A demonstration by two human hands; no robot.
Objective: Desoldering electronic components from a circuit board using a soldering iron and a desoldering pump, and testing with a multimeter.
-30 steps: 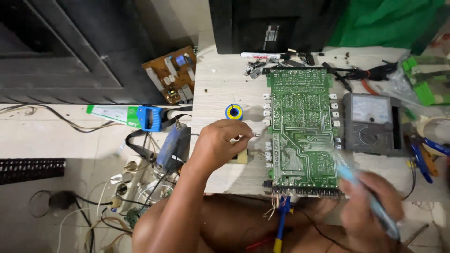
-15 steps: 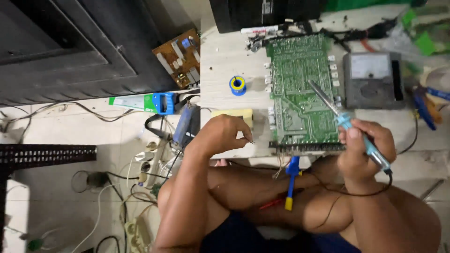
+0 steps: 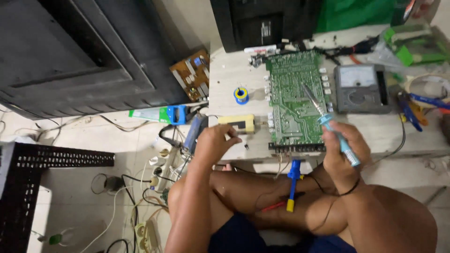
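While the right hand (image 3: 344, 147) is gripping a soldering iron (image 3: 328, 124) over the green circuit board (image 3: 293, 100), the left hand's (image 3: 213, 143) fingers are pinching, seemingly, a small dark part (image 3: 234, 136).

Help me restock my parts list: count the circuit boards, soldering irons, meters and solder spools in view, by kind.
Circuit boards: 2, green board on the table, brown board against the cabinet
Soldering irons: 1, blue-handled iron in the right hand
Meters: 1, grey analog meter
Solder spools: 1, blue spool
Total: 5

The circuit board (image 3: 294, 100) at upper centre was green with pale traces. The soldering iron (image 3: 340, 140) had a light-blue handle. The solder spool (image 3: 241, 95) was blue and yellow; the meter (image 3: 361, 88) grey; the small block (image 3: 238, 123) cream-yellow.
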